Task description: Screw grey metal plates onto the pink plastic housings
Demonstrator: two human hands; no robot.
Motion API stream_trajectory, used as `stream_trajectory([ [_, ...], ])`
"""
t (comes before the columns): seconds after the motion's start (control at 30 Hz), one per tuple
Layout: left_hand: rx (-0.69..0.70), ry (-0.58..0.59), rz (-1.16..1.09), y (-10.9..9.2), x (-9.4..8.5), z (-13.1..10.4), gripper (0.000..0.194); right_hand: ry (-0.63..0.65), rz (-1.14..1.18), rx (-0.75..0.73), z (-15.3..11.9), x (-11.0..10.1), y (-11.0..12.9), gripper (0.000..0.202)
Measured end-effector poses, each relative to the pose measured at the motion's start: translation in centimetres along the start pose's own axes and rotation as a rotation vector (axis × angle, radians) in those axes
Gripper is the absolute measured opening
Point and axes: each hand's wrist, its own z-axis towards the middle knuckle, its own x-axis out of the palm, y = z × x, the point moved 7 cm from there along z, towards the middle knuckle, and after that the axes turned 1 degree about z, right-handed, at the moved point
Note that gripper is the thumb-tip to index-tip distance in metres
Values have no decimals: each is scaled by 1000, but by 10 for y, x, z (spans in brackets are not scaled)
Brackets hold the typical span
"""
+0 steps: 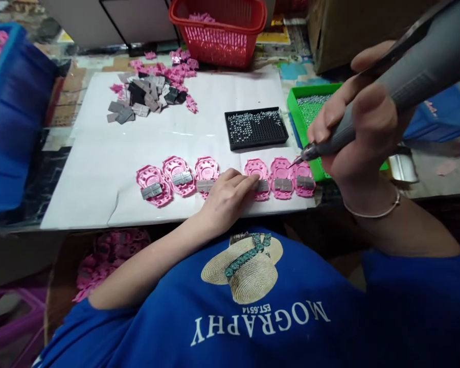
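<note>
Pink plastic casings with small grey plates lie in a row along the front of a white work sheet [99, 153]. My left hand [228, 199] rests on this row, fingers together, its fingertips against a pink casing [256, 167] and its grey plate. Whatever lies under the palm is hidden. My right hand [368, 112] is closed around a grey electric screwdriver [406, 84], held at a slant. The bit points down at another pink casing [281, 167] right of my left hand; whether it touches is unclear.
A black tray of screws [256, 130] sits behind the row, with a green tray [295, 97] to its right. Grey plates [141, 97] and pink pieces [164, 71] are heaped farther back. A red basket [222, 41] and blue bin [19, 128] stand around the sheet.
</note>
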Motion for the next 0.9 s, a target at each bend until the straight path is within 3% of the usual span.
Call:
stream_trajectory([
  [0.13, 0, -58, 13, -2, 1, -3, 36, 148, 210, 78, -25, 29, -6, 25],
  [0.23, -21, -72, 32, -3, 0, -4, 39, 204, 273, 107, -31, 38, -13, 27],
  [0.5, -30, -71, 48, -3, 4, -6, 44, 221, 230, 101, -35, 40, -22, 27],
  [0.63, -24, -77, 63, -2, 5, -6, 44, 197, 114, 193, -37, 39, -26, 37],
  [0.9, -28, -77, 84, -3, 2, -5, 40, 248, 172, 164, -38, 41, -27, 32],
])
